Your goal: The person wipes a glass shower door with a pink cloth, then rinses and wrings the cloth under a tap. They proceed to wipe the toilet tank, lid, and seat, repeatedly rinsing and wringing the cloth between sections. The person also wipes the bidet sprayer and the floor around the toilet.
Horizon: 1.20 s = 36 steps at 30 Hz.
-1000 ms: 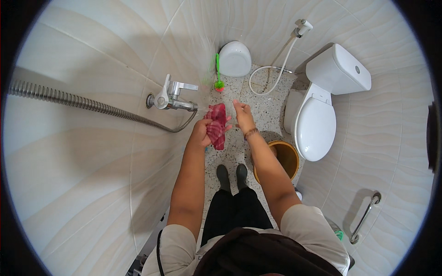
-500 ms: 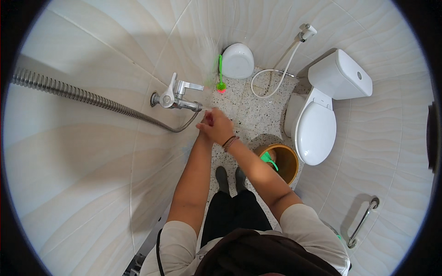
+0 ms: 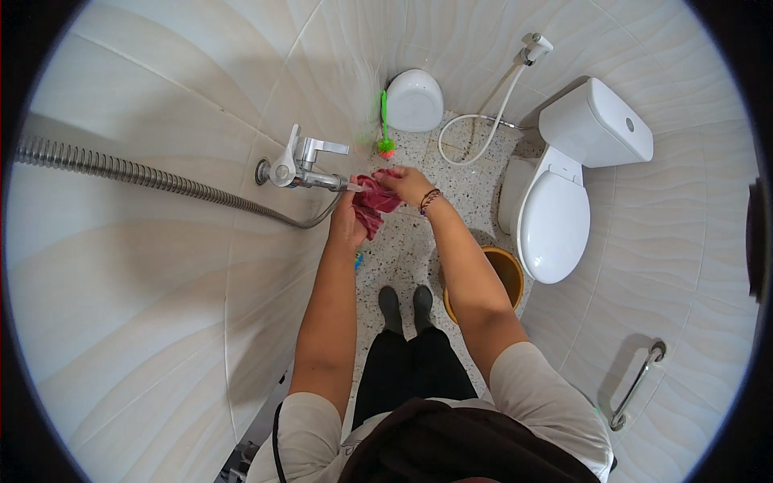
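A dark red cloth (image 3: 375, 199) is spread between my two hands, just beyond the end of a chrome tap (image 3: 310, 173) on the left wall. Water runs from the spout onto it. My left hand (image 3: 345, 224) grips the cloth's left side, close under the spout, its fingers partly hidden by the folds. With my right hand (image 3: 414, 187) I pinch the opposite edge of the cloth.
A flexible metal hose (image 3: 169, 181) crosses the left wall to the tap. A green brush (image 3: 385, 129) leans near a white wall-side basin (image 3: 415, 101). At the right stand a toilet (image 3: 553, 229), an orange-brown bucket (image 3: 504, 270) and a grab bar (image 3: 638, 385). A white spray hose (image 3: 491, 133) hangs behind.
My hands were closed together below the spout, hiding the cloth. Now they are apart and the cloth is opened out under the water, my right hand slightly farther right and forward.
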Each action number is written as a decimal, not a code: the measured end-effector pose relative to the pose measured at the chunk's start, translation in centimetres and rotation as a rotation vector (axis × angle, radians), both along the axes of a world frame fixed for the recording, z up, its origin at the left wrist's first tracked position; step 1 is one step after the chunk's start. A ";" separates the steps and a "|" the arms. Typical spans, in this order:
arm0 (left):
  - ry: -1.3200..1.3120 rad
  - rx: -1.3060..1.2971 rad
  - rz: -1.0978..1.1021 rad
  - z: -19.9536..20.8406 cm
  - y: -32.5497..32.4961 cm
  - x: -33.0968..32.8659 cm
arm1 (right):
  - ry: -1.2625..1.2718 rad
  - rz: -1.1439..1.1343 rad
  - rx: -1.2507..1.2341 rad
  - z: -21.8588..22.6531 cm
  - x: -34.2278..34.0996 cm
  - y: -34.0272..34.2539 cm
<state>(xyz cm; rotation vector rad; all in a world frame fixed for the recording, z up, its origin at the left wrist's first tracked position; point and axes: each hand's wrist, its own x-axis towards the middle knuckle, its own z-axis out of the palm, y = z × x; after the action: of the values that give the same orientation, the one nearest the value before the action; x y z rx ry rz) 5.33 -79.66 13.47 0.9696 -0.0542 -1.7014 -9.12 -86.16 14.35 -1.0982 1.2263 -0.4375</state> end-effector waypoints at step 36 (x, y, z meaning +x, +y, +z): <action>0.516 0.306 -0.109 -5.3 0.5 -2.0 | 0.179 0.266 -0.763 5.0 -1.6 8.6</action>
<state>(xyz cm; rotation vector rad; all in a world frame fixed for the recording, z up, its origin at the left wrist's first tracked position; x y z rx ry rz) 3.32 -79.11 8.21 0.7254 0.5127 -2.0532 -10.69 -77.60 19.38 -1.9602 1.0589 -0.6334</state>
